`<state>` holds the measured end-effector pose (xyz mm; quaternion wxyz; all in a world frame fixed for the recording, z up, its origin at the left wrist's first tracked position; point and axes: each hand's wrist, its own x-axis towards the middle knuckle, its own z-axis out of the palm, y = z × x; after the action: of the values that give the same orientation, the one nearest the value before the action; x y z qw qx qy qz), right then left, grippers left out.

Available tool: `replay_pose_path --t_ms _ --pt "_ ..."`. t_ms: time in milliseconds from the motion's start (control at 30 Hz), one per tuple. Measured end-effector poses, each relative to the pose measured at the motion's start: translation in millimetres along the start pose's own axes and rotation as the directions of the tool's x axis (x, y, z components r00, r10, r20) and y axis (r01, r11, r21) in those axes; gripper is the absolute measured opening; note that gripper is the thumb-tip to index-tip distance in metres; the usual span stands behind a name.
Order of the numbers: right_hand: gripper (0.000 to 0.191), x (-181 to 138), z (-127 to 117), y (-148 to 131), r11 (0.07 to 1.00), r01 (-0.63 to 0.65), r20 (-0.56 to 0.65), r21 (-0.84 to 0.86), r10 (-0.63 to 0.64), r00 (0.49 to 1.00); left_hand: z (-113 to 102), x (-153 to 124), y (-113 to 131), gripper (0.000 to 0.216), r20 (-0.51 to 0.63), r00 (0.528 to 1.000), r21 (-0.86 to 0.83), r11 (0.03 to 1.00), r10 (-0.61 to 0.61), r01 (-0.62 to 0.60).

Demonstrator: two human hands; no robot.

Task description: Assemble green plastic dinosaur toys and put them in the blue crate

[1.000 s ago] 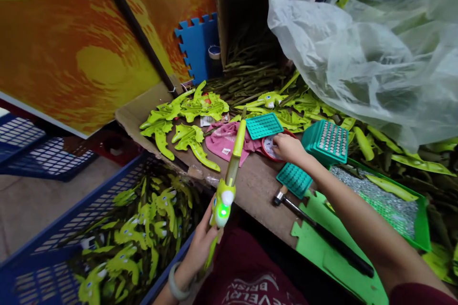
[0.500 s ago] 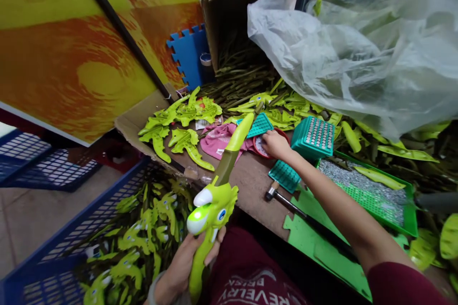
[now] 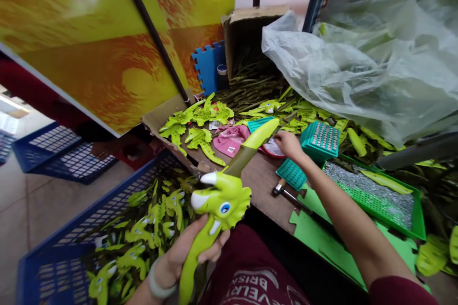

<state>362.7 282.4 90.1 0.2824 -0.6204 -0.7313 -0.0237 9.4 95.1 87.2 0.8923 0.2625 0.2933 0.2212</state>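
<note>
My left hand (image 3: pixel 191 251) is closed round the handle of a lime-green dinosaur-head toy sword (image 3: pixel 223 198). Its blade points away toward the bench. The toy's head faces left, with a white horn and a blue eye. It hangs above the edge of a blue crate (image 3: pixel 53 248) that holds several of the same green toys. My right hand (image 3: pixel 289 145) reaches across the bench. Its fingers are curled down on a round red-rimmed dish (image 3: pixel 272 149); what they pinch is hidden. A teal tray of small round button cells (image 3: pixel 321 138) stands just right of that hand.
A hammer (image 3: pixel 286 193), a flat teal grid plate (image 3: pixel 290 174) and green foam mats (image 3: pixel 322 243) lie near the bench's front edge. A green tray of small silvery parts (image 3: pixel 375 193) sits to the right. Loose green toy halves (image 3: pixel 193 126), a pink cloth (image 3: pixel 231 138) and a large plastic bag (image 3: pixel 358 62) lie behind.
The toy turned in my left hand, from showing a lit green end to showing its face side-on, and moved left over the crate. My right hand stayed at the red dish.
</note>
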Motion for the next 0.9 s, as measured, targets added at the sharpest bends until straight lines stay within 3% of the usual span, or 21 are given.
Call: replay_pose_path --t_ms 67,133,167,233,267,300,333,367,433,500,667,800,900 --pt "0.044 -14.2 -27.5 -5.8 0.998 0.01 -0.179 0.065 0.001 0.984 1.8 -0.8 6.7 0.063 0.057 0.998 -0.046 0.998 -0.035 0.037" --pt "0.04 -38.3 -60.7 -26.4 0.989 0.017 -0.378 0.146 0.039 0.925 4.2 -1.0 12.6 0.059 0.09 0.995 -0.092 0.994 -0.049 0.057" --pt "0.034 -53.2 -76.9 -42.4 0.959 0.05 -0.551 0.278 0.117 0.827 5.5 -1.0 15.0 0.056 0.109 0.993 -0.11 0.992 -0.053 0.065" --pt "0.026 -84.4 -102.7 -82.2 0.905 0.174 -0.744 0.389 0.197 0.638 8.9 0.1 17.5 0.054 0.155 0.986 -0.121 0.989 -0.068 0.087" --pt "0.024 -98.3 -110.2 -103.2 0.879 0.265 -0.722 0.397 0.12 0.682 11.0 1.2 17.4 0.054 0.178 0.981 -0.114 0.989 -0.078 0.1" --pt "0.025 -109.5 -113.6 -122.9 0.837 0.393 -0.579 0.38 -0.116 0.807 13.4 2.7 16.3 0.053 0.195 0.977 -0.105 0.989 -0.083 0.105" --pt "0.026 -117.0 -113.1 -139.7 0.785 0.505 -0.472 0.359 -0.314 0.824 15.7 4.5 14.4 0.053 0.208 0.974 -0.094 0.99 -0.087 0.109" --pt "0.025 -120.8 -109.7 -152.7 0.722 0.597 -0.357 0.35 -0.487 0.797 17.9 6.5 12.0 0.053 0.218 0.971 -0.08 0.99 -0.096 0.116" --pt "0.021 -119.3 -99.1 -165.6 0.633 0.709 -0.269 0.311 -0.656 0.705 20.8 10.1 6.6 0.054 0.241 0.964 -0.047 0.99 -0.116 0.131" --pt "0.019 -112.1 -90.5 -165.2 0.612 0.734 -0.291 0.293 -0.675 0.678 20.9 12.8 2.6 0.057 0.255 0.957 -0.011 0.989 -0.138 0.146" --pt "0.021 -101.5 -88.2 -155.9 0.616 0.713 -0.308 0.335 -0.643 0.701 19.1 14.8 4.4 0.06 0.288 0.947 0.017 0.99 -0.142 0.143" --pt "0.021 -100.2 -87.4 -156.8 0.576 0.774 -0.259 0.262 -0.73 0.632 25.5 14.5 9.1 0.054 0.311 0.945 -0.012 0.993 -0.104 0.114" --pt "0.023 -100.3 -84.4 -154.2 0.562 0.762 -0.272 0.323 -0.716 0.643 28.6 15.7 9.6 0.052 0.307 0.945 -0.033 0.991 -0.112 0.128"
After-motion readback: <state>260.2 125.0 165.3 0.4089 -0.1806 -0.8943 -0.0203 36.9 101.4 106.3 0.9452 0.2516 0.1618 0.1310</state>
